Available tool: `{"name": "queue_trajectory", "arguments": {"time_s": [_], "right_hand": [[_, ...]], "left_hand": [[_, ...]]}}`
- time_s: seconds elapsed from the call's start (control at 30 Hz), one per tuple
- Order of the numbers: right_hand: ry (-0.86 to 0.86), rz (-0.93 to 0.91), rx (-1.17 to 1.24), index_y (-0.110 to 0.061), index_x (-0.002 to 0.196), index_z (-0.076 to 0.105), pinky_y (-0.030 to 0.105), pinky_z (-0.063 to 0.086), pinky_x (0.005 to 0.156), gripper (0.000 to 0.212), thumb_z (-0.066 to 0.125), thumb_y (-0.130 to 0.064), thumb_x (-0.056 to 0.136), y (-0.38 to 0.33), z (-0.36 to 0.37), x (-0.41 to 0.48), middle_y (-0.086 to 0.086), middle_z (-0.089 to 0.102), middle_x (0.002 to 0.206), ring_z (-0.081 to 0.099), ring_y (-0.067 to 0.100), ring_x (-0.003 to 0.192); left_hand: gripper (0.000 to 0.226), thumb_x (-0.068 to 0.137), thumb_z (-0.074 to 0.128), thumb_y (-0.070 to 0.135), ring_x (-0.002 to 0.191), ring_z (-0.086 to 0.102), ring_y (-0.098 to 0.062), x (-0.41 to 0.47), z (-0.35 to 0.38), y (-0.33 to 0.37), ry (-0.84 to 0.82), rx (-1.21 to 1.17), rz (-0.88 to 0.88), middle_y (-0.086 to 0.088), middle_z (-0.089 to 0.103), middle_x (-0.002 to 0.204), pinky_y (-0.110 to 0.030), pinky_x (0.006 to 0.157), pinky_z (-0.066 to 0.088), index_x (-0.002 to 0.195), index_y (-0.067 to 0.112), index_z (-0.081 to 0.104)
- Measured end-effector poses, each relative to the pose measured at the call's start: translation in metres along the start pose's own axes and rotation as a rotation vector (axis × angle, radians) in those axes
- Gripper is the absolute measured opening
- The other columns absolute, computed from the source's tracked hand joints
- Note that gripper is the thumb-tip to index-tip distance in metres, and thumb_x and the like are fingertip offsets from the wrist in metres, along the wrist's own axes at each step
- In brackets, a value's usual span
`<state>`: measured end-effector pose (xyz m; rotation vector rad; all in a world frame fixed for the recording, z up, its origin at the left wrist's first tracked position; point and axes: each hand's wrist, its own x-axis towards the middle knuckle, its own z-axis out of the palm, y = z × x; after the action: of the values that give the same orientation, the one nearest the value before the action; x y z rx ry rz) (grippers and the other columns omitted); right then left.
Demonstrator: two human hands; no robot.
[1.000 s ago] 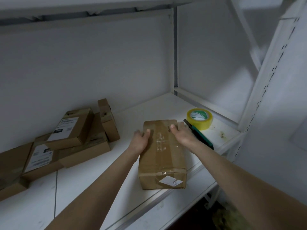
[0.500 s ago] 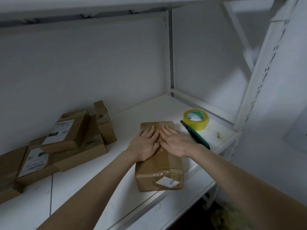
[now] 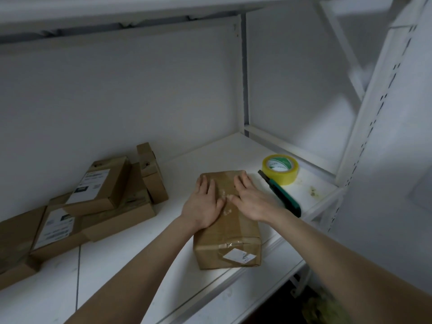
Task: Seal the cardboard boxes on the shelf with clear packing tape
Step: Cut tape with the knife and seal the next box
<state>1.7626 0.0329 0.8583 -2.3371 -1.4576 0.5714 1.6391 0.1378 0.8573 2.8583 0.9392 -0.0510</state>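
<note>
A brown cardboard box [image 3: 230, 239] lies on the white shelf [image 3: 131, 277] near its front edge, with clear tape along its top and a small white label on its near face. My left hand [image 3: 204, 205] rests flat on the left half of the box top, fingers spread. My right hand [image 3: 251, 202] lies flat on the right half, thumbs nearly meeting over the tape seam. A yellowish roll of clear tape [image 3: 280, 169] stands on the shelf to the right of the box.
A green box cutter [image 3: 281, 195] lies between the box and the tape roll. A pile of several labelled cardboard boxes [image 3: 98, 199] sits at the left. A white slotted upright [image 3: 364, 118] frames the right side; another shelf runs overhead.
My hands went from gripping the far end of the box to lying flat on its top, and have since spread slightly apart across the tape.
</note>
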Motion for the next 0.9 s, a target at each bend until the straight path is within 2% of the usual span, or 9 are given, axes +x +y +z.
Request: {"name": "queue_trajectory", "arguments": {"time_s": [0.07, 0.1, 0.2, 0.27, 0.43, 0.63, 0.77, 0.9], "right_hand": [[0.007, -0.004, 0.099, -0.010, 0.155, -0.004, 0.031, 0.007, 0.119, 0.066, 0.031, -0.036, 0.105, -0.001, -0.005, 0.011, 0.005, -0.023, 0.160, -0.004, 0.020, 0.150], [0.019, -0.002, 0.063, -0.010, 0.155, -0.004, 0.031, 0.006, 0.120, 0.066, 0.031, -0.036, 0.105, 0.000, -0.008, 0.016, 0.006, -0.022, 0.160, -0.004, 0.020, 0.150], [0.066, -0.085, -0.228, -0.012, 0.156, -0.001, 0.036, 0.000, 0.121, 0.063, 0.026, -0.037, 0.104, -0.005, -0.010, 0.022, 0.006, -0.018, 0.161, -0.012, 0.020, 0.149], [0.011, -0.138, -0.297, -0.014, 0.156, 0.002, 0.038, -0.001, 0.122, 0.059, 0.022, -0.036, 0.105, -0.009, -0.006, 0.022, 0.005, -0.012, 0.163, -0.013, 0.019, 0.149], [-0.082, -0.121, -0.284, -0.013, 0.156, 0.004, 0.035, 0.002, 0.122, 0.058, 0.019, -0.036, 0.105, -0.006, 0.000, 0.026, 0.006, -0.006, 0.163, -0.009, 0.016, 0.150], [-0.070, -0.103, -0.340, -0.014, 0.156, 0.002, 0.042, 0.004, 0.122, 0.059, 0.021, -0.038, 0.105, -0.010, -0.013, 0.025, 0.002, -0.009, 0.163, -0.012, 0.018, 0.149], [-0.114, -0.088, -0.331, -0.012, 0.156, 0.000, 0.038, 0.002, 0.122, 0.061, 0.018, -0.039, 0.104, -0.006, -0.006, 0.030, 0.004, -0.010, 0.163, -0.013, 0.016, 0.149], [-0.086, -0.078, -0.342, -0.009, 0.155, 0.000, 0.037, 0.002, 0.122, 0.062, 0.018, -0.041, 0.104, -0.007, -0.004, 0.029, 0.006, -0.010, 0.163, -0.012, 0.017, 0.149]], "left_hand": [[0.069, 0.102, 0.025, 0.046, 0.148, -0.008, -0.023, 0.008, -0.006, -0.006, -0.015, -0.053, -0.038, -0.015, -0.003, 0.160, -0.033, 0.118, -0.001, 0.152, 0.004, 0.001], [0.069, 0.102, 0.025, 0.046, 0.148, -0.006, -0.023, 0.011, -0.008, -0.008, -0.009, -0.032, -0.035, -0.014, -0.001, 0.160, -0.033, 0.119, 0.000, 0.152, 0.005, 0.001], [0.063, 0.102, 0.023, 0.043, 0.148, -0.004, -0.021, 0.016, -0.010, -0.008, 0.058, 0.108, 0.039, -0.008, 0.000, 0.161, -0.036, 0.119, 0.000, 0.154, 0.012, 0.003], [0.059, 0.103, 0.021, 0.040, 0.148, -0.003, -0.020, 0.017, -0.006, -0.006, 0.026, 0.119, 0.074, -0.006, -0.001, 0.162, -0.035, 0.119, -0.001, 0.154, 0.016, 0.004], [0.057, 0.103, 0.019, 0.038, 0.148, -0.003, -0.020, 0.018, -0.002, -0.006, -0.081, 0.131, 0.065, -0.008, -0.004, 0.161, -0.034, 0.118, -0.002, 0.154, 0.018, 0.003], [0.060, 0.103, 0.021, 0.040, 0.148, -0.004, -0.022, 0.019, -0.016, -0.003, -0.079, 0.146, 0.037, -0.010, -0.003, 0.161, -0.034, 0.119, 0.000, 0.154, 0.014, 0.002], [0.056, 0.103, 0.017, 0.039, 0.148, -0.005, -0.020, 0.018, -0.009, -0.003, -0.103, 0.170, 0.082, -0.008, -0.006, 0.161, -0.034, 0.118, -0.003, 0.154, 0.022, 0.000], [0.059, 0.103, 0.018, 0.039, 0.148, -0.005, -0.021, 0.017, -0.011, -0.002, -0.104, 0.165, 0.054, -0.011, -0.006, 0.161, -0.032, 0.119, -0.002, 0.154, 0.014, 0.000]]}}
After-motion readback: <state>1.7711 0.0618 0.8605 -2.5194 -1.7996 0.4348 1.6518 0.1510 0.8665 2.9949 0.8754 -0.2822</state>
